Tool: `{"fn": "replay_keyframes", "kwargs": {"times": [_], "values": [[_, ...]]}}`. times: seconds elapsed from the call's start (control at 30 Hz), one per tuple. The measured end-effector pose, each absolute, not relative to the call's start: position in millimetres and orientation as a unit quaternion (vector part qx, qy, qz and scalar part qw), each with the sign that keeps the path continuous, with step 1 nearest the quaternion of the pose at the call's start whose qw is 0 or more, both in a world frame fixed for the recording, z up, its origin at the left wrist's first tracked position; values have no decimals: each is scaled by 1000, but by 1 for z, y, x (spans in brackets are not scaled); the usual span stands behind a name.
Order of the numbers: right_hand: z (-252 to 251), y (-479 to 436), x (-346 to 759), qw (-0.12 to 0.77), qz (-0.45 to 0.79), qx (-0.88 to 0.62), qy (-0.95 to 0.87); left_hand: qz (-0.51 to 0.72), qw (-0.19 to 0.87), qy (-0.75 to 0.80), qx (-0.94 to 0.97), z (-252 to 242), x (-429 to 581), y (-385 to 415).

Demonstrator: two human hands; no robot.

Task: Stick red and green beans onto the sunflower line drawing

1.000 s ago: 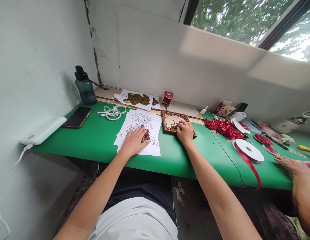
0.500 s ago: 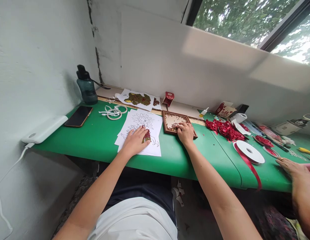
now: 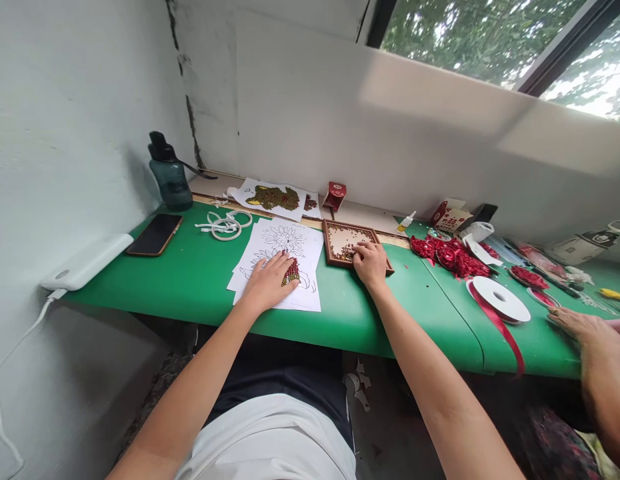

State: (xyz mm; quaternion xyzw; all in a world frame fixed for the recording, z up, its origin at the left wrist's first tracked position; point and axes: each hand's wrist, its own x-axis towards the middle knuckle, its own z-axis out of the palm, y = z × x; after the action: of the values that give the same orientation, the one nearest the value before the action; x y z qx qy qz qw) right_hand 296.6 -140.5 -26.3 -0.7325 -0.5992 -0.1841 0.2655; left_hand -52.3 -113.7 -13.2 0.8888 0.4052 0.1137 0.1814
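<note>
My left hand (image 3: 270, 281) lies flat with its fingers stretched out on a sheet of white paper (image 3: 310, 257) printed with a line drawing of flowers. Beside its fingertips, a patch of red and olive-gold beads (image 3: 291, 269) covers part of the drawing. My right hand (image 3: 370, 261) reaches over the near right side of a shallow brown-rimmed tray (image 3: 329, 250). Small brown-gold beads (image 3: 346, 249) are scattered inside it. The fingers of that hand are curled down and together among the beads; whatever is between the tips is hidden.
Left: phone (image 3: 155, 235), white power device (image 3: 87, 261), bottle (image 3: 170, 177), white cord loops (image 3: 226, 225). Behind: beaded picture (image 3: 275, 198), red box (image 3: 335, 195), glue bottle (image 3: 406, 222). Right: red trimmings (image 3: 455, 257), ribbon spool (image 3: 501, 299), another person's hand (image 3: 577, 325).
The view has shifted slightly. Both my hands stay in nearly the same places, the left on the paper and the right at the tray, with its fingers moving little.
</note>
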Motion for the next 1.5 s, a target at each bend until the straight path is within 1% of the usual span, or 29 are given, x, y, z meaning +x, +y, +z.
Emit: {"fn": "replay_keyframes", "kwargs": {"times": [0.13,0.47,0.6,0.8,0.93,1.13,1.3,1.5], "values": [[-23,-142,296,306,-206,-730,-575,113,181,405,889,-13,-53,-114],[-17,-150,289,327,-229,-711,-579,115,187,407,887,-10,-52,-115],[-8,-152,266,350,-235,-693,-585,115,191,405,887,-8,-52,-115],[19,-169,177,413,-164,-648,-618,119,186,402,889,-6,-53,-117],[12,-176,135,433,-103,-620,-646,126,178,400,890,-5,-53,-118],[-18,-179,132,463,-37,-615,-638,131,177,402,889,-4,-53,-120],[-17,-181,133,461,-8,-632,-623,132,180,404,887,-5,-53,-119],[-16,-184,134,487,-5,-644,-589,132,183,402,887,-7,-53,-117]]}}
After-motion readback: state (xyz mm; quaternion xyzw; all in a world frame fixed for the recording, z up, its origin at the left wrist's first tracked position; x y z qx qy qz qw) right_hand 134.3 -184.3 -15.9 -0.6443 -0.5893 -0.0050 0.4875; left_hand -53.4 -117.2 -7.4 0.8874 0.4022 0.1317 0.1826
